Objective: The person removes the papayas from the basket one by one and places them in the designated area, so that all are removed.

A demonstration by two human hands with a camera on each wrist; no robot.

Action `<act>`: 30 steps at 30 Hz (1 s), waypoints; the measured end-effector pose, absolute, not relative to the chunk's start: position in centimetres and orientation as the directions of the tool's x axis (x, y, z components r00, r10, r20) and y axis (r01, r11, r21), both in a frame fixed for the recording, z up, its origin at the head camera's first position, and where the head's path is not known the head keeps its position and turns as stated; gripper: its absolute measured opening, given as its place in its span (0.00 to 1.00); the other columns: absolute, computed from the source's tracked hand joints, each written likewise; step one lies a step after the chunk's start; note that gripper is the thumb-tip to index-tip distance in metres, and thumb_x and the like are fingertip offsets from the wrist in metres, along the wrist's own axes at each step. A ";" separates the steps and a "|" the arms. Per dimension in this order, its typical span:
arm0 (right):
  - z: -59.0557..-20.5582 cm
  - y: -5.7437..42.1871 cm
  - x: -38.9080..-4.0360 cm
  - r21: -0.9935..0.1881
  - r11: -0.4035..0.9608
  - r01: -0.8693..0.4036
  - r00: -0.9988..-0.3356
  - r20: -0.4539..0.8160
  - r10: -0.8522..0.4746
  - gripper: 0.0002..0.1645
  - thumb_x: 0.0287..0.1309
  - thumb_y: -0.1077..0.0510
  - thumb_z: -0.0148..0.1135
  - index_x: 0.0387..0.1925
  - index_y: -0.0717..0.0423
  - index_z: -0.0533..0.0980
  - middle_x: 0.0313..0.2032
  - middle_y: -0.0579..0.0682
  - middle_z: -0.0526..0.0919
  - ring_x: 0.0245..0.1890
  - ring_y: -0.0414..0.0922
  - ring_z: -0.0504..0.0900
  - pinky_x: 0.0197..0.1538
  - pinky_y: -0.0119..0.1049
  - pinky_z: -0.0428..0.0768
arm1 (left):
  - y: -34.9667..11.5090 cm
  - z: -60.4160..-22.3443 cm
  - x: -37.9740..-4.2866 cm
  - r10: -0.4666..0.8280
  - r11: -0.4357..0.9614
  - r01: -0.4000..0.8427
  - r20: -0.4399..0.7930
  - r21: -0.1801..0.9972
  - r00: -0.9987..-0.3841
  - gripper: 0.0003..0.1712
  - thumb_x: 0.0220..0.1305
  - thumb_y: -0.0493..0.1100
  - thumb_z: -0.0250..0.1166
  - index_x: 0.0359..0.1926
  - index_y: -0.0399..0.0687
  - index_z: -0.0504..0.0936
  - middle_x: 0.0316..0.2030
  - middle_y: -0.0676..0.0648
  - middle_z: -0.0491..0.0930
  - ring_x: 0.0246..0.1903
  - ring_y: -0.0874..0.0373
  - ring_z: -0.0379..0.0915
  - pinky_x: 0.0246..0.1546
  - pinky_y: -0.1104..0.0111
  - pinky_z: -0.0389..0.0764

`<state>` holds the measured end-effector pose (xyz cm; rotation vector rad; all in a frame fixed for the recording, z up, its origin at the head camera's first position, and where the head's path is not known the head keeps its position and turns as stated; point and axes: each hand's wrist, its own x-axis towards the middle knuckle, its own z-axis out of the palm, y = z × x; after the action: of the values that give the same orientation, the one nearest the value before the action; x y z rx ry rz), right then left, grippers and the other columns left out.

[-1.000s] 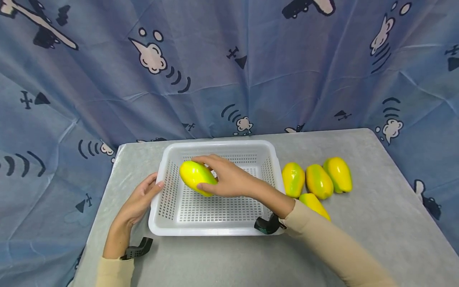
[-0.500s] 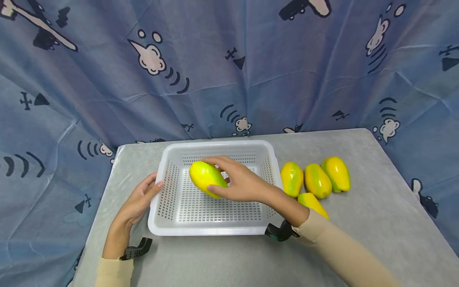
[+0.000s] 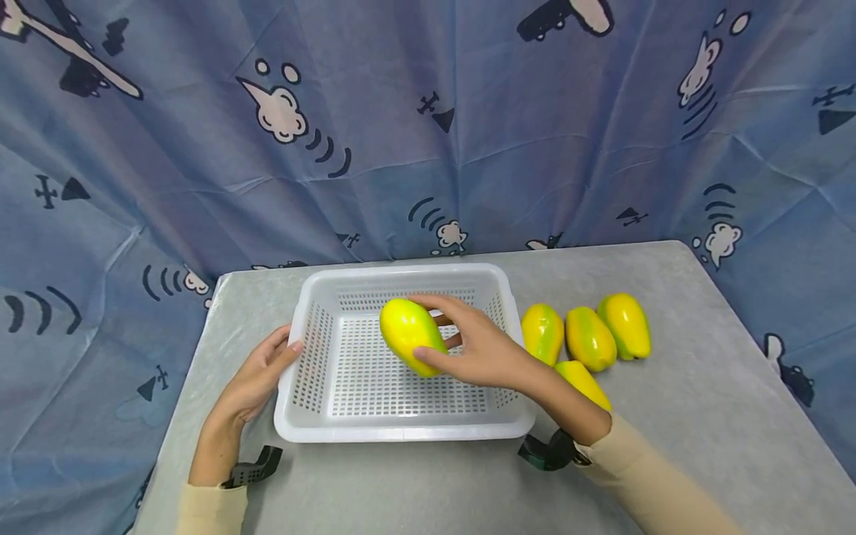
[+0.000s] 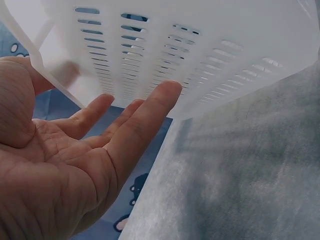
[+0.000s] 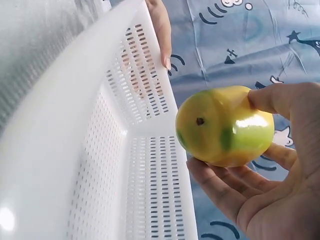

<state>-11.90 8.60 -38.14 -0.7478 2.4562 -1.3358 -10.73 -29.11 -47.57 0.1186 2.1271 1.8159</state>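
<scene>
A yellow-green papaya [image 3: 412, 338] is held in my right hand [image 3: 478, 345], thumb on one side and fingers on the other. It is over the white perforated plastic basket [image 3: 404, 435], right of its middle. The right wrist view shows the papaya [image 5: 225, 127] end-on with a small dark spot, gripped between thumb and fingers. My left hand [image 3: 257, 375] holds the basket's left side, thumb over the rim. In the left wrist view the fingers of the left hand [image 4: 75, 165] reach under the slotted outer wall [image 4: 165, 55].
Several more papayas [image 3: 591, 339] lie in a group on the grey table [image 3: 702, 416], close to the basket's right side. One papaya [image 3: 582, 383] is partly hidden by my right forearm. A blue patterned curtain [image 3: 374, 134] hangs behind the table.
My right hand has moved rightward over the basket, carrying the papaya from the left part to right of the middle. The left hand has stayed at the rim.
</scene>
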 end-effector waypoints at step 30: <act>-39.9 16.5 -8.9 -0.843 0.489 -0.223 -0.951 0.078 -0.299 0.44 0.68 0.49 0.72 0.79 0.41 0.63 0.73 0.53 0.73 0.63 0.55 0.83 0.56 0.34 0.88 | -29.0 -47.8 -10.6 0.281 0.187 -0.147 -0.196 0.971 -0.939 0.37 0.85 0.50 0.51 0.83 0.41 0.49 0.74 0.25 0.64 0.58 0.48 0.82 0.49 0.57 0.90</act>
<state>-8.91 16.47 -39.85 -0.4645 2.6421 -1.4774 -10.61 -28.99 -47.75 0.1272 2.1381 1.8088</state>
